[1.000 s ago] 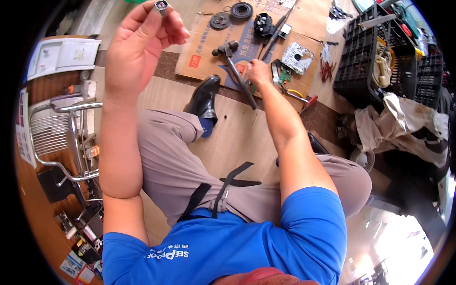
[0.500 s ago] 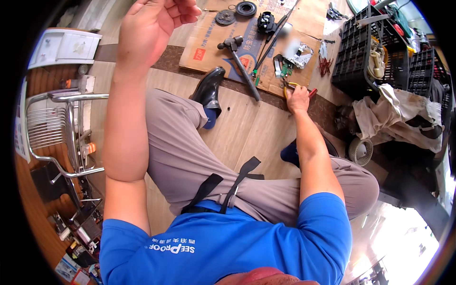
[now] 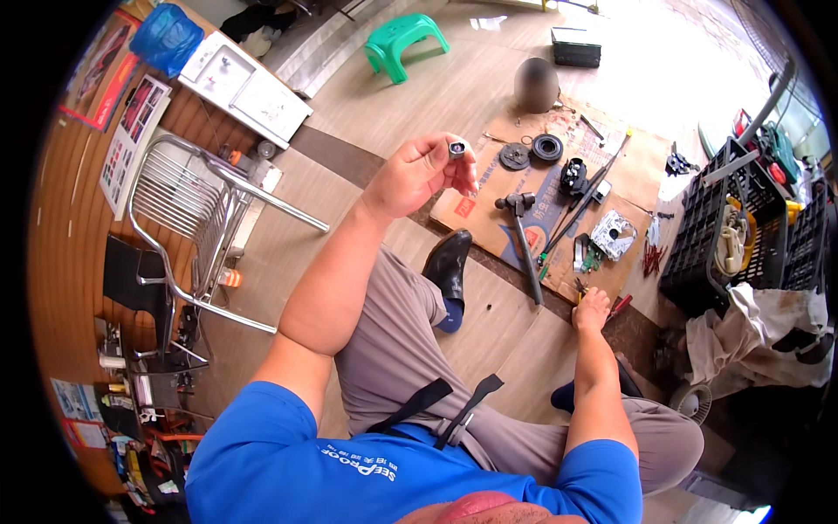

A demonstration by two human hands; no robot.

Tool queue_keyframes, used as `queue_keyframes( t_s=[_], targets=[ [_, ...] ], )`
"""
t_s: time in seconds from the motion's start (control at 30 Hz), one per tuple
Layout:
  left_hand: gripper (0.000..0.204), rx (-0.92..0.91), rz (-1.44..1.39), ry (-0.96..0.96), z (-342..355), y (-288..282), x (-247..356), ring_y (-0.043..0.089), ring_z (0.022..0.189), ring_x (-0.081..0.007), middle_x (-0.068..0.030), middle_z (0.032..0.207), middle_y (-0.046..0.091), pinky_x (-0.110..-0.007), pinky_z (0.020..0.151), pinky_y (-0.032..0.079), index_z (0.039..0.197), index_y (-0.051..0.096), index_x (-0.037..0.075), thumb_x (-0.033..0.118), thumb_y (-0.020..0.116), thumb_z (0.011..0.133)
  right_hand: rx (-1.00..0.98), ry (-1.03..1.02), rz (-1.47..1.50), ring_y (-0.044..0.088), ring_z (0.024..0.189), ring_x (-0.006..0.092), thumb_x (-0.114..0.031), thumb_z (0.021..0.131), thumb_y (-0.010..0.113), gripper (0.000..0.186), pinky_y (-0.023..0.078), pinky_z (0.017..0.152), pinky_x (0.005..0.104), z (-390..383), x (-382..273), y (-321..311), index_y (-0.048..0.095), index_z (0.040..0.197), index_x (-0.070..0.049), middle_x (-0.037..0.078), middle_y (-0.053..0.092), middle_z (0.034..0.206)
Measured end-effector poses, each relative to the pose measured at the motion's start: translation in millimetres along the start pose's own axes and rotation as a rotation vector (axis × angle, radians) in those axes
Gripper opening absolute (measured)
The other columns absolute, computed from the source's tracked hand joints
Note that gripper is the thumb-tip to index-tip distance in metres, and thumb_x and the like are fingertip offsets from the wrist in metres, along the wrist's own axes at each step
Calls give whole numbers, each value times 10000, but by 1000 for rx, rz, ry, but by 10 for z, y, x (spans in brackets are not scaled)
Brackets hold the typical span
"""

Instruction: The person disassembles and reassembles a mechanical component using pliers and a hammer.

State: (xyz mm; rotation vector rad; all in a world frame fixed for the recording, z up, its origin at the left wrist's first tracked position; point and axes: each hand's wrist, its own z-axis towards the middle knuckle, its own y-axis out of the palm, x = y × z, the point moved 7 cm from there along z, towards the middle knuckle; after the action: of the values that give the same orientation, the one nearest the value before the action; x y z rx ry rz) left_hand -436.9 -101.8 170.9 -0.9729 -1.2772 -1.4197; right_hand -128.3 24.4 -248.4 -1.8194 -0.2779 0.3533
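Seated person at floor level, seen from the head camera. The left hand (image 3: pixel 419 175) is raised above the knee, fingers curled, pinching a small grey cylindrical part (image 3: pixel 456 148) between thumb and fingertips; the part sits clear of everything else, above the near-left corner of the cardboard sheet (image 3: pixel 628 162). The right hand (image 3: pixel 593 307) reaches down to the near edge of that sheet, closed loosely over the red-handled pliers (image 3: pixel 618 306); whether it grips them firmly cannot be told. On the cardboard lie a hammer (image 3: pixel 524 240), two black discs (image 3: pixel 532 153), a metal mechanism plate (image 3: pixel 613 234) and loose red screws (image 3: pixel 653 256). A black crate (image 3: pixel 707 236) stands beyond its right edge. Risk, as a judgement: the light fingertip pinch could let the small part slip and roll away among the scattered parts.
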Motion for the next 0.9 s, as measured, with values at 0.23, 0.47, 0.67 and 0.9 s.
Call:
queue_keyframes(
  t_s=[0.23, 0.47, 0.67, 0.9],
  targets=[
    [343, -89, 14, 77, 30, 87, 60, 616, 930, -228, -103, 970, 608, -362, 823, 500, 1109, 556, -2, 316, 535, 982, 109, 58, 363, 549, 1028, 434, -210, 799, 593, 374, 457, 895, 495, 88, -125, -369, 478, 1070, 20, 263, 564, 1059],
    [342, -69, 114, 78, -172, 25, 116, 620, 930, -182, -83, 962, 627, -334, 815, 508, 1076, 577, 1, 324, 570, 964, 166, -517, 1003, 591, 979, 424, -125, 836, 486, 319, 463, 863, 435, -188, -1500, -2225, 522, 1112, 30, 276, 601, 1022],
    [336, -95, 202, 109, -135, 279, 156, 613, 915, -153, -74, 950, 638, -310, 836, 494, 1098, 579, -4, 304, 568, 965, 367, -832, 698, 539, 998, 380, -138, 801, 664, 481, 452, 874, 421, -1276, -1621, -4002, 481, 1228, -14, 211, 528, 1058],
    [310, -127, 253, 94, -136, 634, 113, 591, 916, -133, -61, 965, 631, -281, 858, 469, 1112, 589, -8, 261, 584, 958, 676, -759, 461, 492, 1001, 371, -140, 758, 713, 539, 414, 893, 433, -1851, -1374, -4278, 480, 1229, -23, 191, 502, 1073]
  ],
)
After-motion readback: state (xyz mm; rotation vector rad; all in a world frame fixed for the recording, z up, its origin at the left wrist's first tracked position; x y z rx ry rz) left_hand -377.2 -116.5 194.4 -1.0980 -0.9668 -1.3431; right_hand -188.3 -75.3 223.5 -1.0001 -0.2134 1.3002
